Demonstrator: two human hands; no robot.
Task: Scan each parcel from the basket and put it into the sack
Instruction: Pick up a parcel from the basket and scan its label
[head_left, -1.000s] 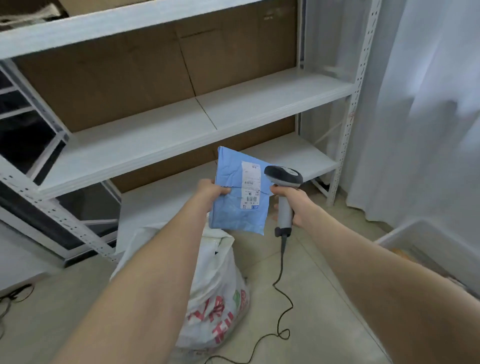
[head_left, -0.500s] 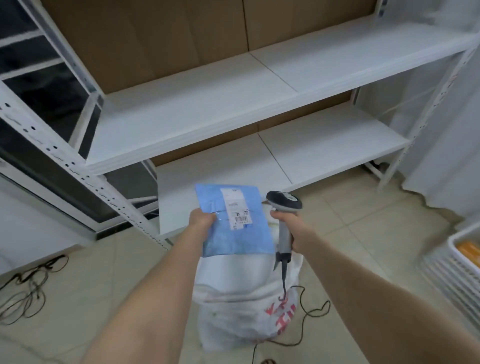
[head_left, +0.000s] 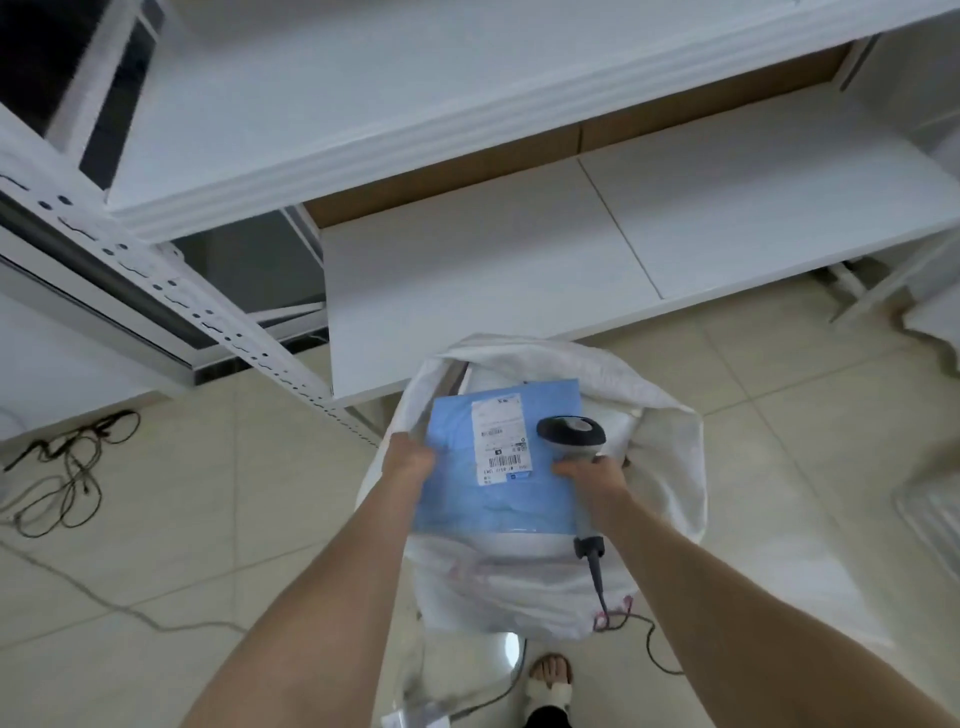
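Observation:
A flat blue parcel (head_left: 462, 493) with a white barcode label lies face up right over the open mouth of the white sack (head_left: 670, 447). My left hand (head_left: 408, 460) grips the parcel's left edge. My right hand (head_left: 592, 480) holds a grey handheld scanner (head_left: 571, 434) by its handle, its head just right of the label. The scanner's cable (head_left: 597, 571) hangs down across the sack's front. The basket is only a blurred white edge (head_left: 930, 519) at the far right.
White metal shelving (head_left: 467, 270) stands just behind the sack, its low shelf close to the sack's rim. A shelf post (head_left: 249, 343) slants down at the left. Loose cables (head_left: 67, 467) lie on the tiled floor at left. My sandalled foot (head_left: 550, 680) is below the sack.
The view has tilted down toward the sack. Both hands have lowered the parcel and scanner from chest height to just above the sack's mouth.

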